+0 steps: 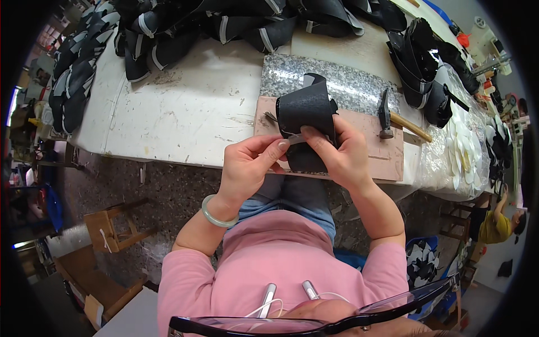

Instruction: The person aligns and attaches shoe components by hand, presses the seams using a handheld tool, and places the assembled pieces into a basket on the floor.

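Observation:
A curled black shoe upper [304, 106], leather-like, stands over the near edge of the worktable in front of me. My left hand [250, 163] pinches the end of a narrow pale strip [295, 139] at the upper's lower edge, thumb against forefinger. On the other side, my right hand [345, 154] grips the upper, its thumb pressed down by the strip's right end. The right fingers are partly hidden behind the black material. Under the work lie a pinkish board [387, 160] and a speckled stone slab [348, 84]. A hammer [385, 118] with a wooden handle rests right of my hands.
Heaps of black uppers with pale strips [224, 28] cover the table's far side, and more hang at the left [73, 84]. Black pieces [418, 73] and white cut pieces [463, 157] lie at the right. A wooden stool [118, 224] stands lower left; a person [497, 224] is far right.

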`<move>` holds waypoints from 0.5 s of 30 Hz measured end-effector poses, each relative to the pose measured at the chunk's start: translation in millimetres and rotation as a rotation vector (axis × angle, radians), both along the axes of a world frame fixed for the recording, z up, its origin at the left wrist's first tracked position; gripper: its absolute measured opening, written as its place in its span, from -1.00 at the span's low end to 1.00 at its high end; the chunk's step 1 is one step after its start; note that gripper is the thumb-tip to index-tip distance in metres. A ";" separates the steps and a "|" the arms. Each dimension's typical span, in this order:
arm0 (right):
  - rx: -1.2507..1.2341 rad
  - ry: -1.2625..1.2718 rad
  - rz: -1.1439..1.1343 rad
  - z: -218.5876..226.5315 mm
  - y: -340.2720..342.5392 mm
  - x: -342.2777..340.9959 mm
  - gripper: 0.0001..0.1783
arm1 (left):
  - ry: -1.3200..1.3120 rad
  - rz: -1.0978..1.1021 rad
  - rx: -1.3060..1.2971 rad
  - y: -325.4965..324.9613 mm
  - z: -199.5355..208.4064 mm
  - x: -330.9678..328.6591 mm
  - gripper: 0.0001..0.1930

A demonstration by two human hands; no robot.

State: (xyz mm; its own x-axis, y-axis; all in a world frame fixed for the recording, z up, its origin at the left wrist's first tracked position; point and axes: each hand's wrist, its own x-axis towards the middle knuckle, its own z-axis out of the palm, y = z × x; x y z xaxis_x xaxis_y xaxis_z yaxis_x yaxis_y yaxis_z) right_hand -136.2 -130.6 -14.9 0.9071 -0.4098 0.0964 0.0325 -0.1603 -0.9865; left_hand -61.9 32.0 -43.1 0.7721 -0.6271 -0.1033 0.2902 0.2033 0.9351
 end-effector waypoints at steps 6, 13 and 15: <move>0.058 0.034 0.047 -0.8 -4.2 1.2 -0.80 | -0.047 0.018 0.030 -0.5 0.7 -1.5 -0.78; 0.199 -0.031 0.095 12.1 -9.8 -0.6 -0.72 | -0.308 -0.012 0.154 -2.4 12.4 6.4 -0.80; 0.133 0.002 0.105 22.1 -15.2 -0.5 -0.72 | -0.339 -0.035 0.147 -4.2 17.5 9.1 -0.82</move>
